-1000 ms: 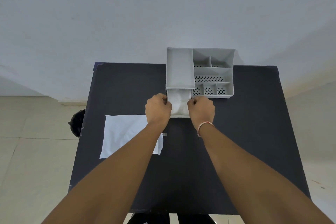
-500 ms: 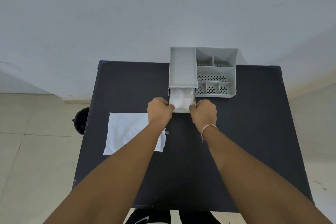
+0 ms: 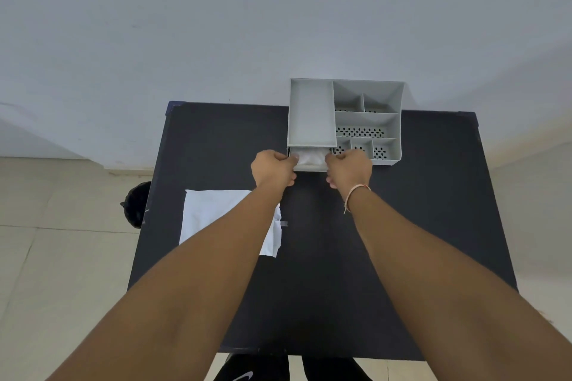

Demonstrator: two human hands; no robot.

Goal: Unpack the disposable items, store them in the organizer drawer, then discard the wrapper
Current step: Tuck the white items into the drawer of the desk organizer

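Both fists, left hand (image 3: 273, 168) and right hand (image 3: 349, 169), clench the drawer (image 3: 309, 161) corners at the organizer's (image 3: 345, 120) 6 o'clock face, apparently to slide it squarely shut over the white items (image 3: 309, 156).

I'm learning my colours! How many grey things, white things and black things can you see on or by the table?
Grey: 1, the organizer with its drawer.
White: 2, the wrapper and the disposable items in the drawer.
Black: 2, the table and the bin beside it.
Total: 5
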